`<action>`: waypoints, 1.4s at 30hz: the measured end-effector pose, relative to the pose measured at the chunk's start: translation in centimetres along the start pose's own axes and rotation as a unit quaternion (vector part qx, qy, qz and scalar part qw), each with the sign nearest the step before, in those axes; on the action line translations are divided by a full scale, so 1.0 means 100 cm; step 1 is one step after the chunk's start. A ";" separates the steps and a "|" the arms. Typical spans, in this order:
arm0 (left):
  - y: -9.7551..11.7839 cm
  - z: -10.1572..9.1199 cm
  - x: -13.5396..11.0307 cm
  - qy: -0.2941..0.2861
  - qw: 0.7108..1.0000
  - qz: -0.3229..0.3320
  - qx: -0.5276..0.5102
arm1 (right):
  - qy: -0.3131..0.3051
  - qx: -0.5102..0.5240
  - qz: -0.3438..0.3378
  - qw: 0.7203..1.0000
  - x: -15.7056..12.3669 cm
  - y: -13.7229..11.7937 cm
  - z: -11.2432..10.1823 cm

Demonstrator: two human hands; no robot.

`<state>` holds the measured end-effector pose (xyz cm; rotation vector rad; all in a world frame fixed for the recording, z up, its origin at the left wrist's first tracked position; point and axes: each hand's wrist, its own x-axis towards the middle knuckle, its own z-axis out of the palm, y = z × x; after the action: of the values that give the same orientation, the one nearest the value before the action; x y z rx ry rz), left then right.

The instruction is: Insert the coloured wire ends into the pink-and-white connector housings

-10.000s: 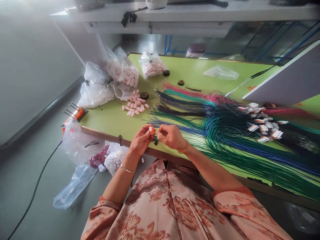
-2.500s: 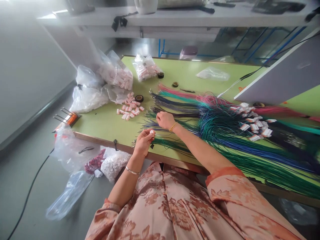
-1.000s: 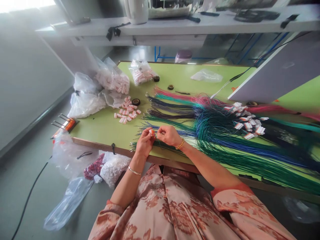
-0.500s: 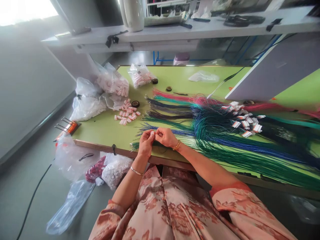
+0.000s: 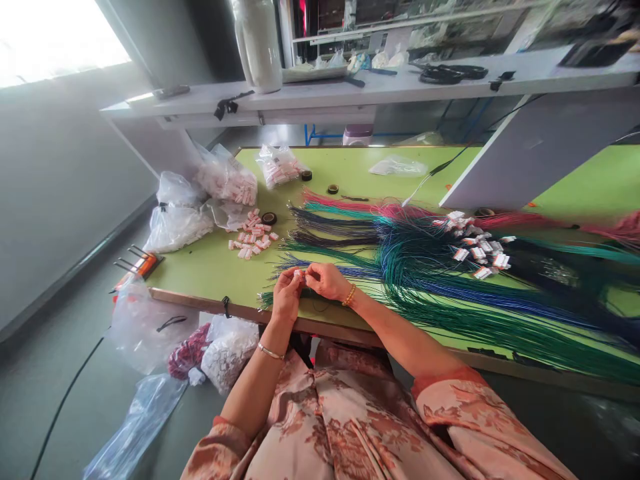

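Between the fingertips of my left hand (image 5: 286,297) is a small white and orange connector housing (image 5: 299,274), mostly covered by the fingers. My right hand (image 5: 326,281) pinches close against it, its fingers closed on what looks like a thin wire whose end is hidden at the housing. Both hands are over the front edge of the green table. Bundles of green wires (image 5: 460,320) and blue wires (image 5: 345,272) lie beside and under them. Loose connector housings (image 5: 253,237) lie up and left of my hands. Housings with wires attached (image 5: 483,250) are heaped to the right.
Plastic bags of housings (image 5: 227,177) stand at the table's back left. Black tape rolls (image 5: 269,219) lie nearby. An orange holder with metal prongs (image 5: 143,263) sits at the left corner. A shelf (image 5: 320,97) spans above the table, and filled bags (image 5: 230,353) hang below the front edge.
The whole view has shifted slightly, so the table appears lower and a little left. My hands remain together at the connector housing, with the right fingers drawn slightly apart from the left.
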<state>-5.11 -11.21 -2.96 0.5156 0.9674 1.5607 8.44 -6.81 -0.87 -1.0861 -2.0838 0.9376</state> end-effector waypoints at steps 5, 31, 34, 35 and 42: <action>-0.002 0.002 0.000 0.015 1.000 0.003 0.002 | 0.006 -0.037 0.007 0.999 0.000 -0.003 0.007; 0.000 0.003 -0.004 -0.012 0.999 -0.026 0.037 | -0.029 -0.316 0.088 0.944 0.095 0.051 -0.038; -0.001 0.003 -0.004 -0.011 0.999 -0.025 0.038 | -0.034 -0.333 0.077 0.939 0.093 0.053 -0.041; -0.001 0.003 -0.005 -0.011 0.999 -0.025 0.039 | -0.028 -0.335 0.078 0.939 0.094 0.053 -0.042; -0.004 0.002 -0.005 -0.016 0.999 -0.018 0.048 | -0.013 -0.223 0.040 0.974 0.111 0.042 -0.038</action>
<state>-4.60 -11.59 -3.05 0.5867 1.0255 1.4750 7.79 5.56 -0.06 -1.3946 -2.3514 0.5268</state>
